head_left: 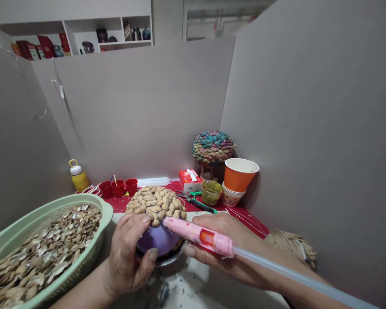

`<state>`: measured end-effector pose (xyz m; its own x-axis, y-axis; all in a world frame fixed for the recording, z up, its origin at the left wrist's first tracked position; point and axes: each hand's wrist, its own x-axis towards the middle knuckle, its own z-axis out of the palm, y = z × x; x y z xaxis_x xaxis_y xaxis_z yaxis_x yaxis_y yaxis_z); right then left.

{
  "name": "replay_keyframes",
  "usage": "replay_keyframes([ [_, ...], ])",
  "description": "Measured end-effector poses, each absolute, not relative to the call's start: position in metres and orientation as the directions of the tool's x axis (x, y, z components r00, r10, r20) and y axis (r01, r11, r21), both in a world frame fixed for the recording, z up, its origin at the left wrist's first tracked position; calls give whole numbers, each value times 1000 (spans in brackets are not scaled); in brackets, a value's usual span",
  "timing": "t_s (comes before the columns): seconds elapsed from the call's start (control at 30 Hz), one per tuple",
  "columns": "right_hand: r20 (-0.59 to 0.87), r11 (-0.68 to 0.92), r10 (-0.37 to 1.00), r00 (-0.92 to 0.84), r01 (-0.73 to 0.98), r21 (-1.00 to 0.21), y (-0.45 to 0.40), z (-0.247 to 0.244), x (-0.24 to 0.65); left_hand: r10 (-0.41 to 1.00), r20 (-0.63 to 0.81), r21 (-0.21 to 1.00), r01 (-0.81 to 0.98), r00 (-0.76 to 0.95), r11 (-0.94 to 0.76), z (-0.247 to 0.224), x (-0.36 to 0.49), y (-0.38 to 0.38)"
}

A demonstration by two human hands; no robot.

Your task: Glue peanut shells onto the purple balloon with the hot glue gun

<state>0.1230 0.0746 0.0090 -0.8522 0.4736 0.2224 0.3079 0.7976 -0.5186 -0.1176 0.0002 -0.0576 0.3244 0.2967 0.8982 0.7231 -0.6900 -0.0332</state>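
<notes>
left grip spread, thumb apart; right grip curled

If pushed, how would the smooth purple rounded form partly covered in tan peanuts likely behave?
Probably slippery where bare: the purple rounded form looks smooth there. Its curve suggests it may roll or swivel in the shiny round metal bowl beneath. The lumpy tan peanuts have dry-looking shells, so hard pressure might crack some.

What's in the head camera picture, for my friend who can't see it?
A person's right hand holds a pink tool with its tip close to peanuts on a purple dome, and the left hand is at the dome's side. Shells lie in a green basket on the left.
</notes>
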Motion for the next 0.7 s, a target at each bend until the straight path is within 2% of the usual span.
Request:
replay_keyframes([
  [0.2, 189, 806, 475, -859, 339, -486, 74, 9, 124, 299, 899, -32, 728, 321, -685, -58, -118, 0],
  [0.5, 228, 807, 474, -850, 316, -499, 74, 7, 122, 305, 894, -32, 728, 327, -685, -57, -116, -1],
  [0.7, 241, 831, 462, -854, 322, -454, 74, 7, 123, 301, 893, -40, 724, 335, -688, -57, -117, -1],
])
